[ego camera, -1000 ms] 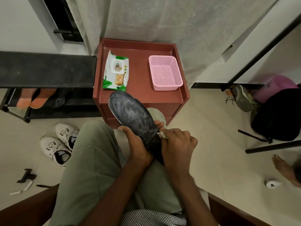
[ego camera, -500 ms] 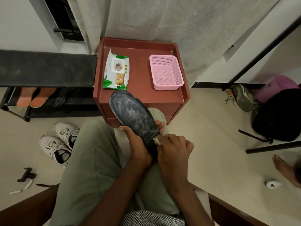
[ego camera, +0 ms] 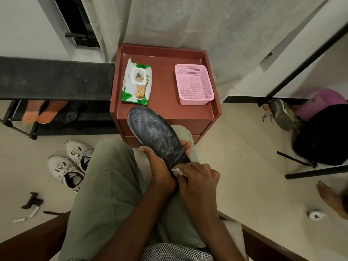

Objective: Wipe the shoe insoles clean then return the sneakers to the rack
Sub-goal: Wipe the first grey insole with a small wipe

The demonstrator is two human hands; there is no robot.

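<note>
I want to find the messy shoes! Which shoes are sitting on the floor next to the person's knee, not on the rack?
The white sneakers, a pair with black insides and white laces, on the tiles left of the knee. The orange pair is on the black rack.

Even, moderately dim indoor light with soft shadows and no glare; focus is sharp at centre, with wide-angle bending and slight softness toward the frame edges.

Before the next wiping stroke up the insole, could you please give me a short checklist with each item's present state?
1. Left hand grips the insole: ok.
2. Right hand pinches the wipe: ok.
3. Wipe touches the insole's heel end: ok.
4. Toe end free of the cabinet: cannot tell.
5. Wipe pack on the cabinet for a fresh wipe: ok.
6. Wipe clean enough: cannot tell.
</note>
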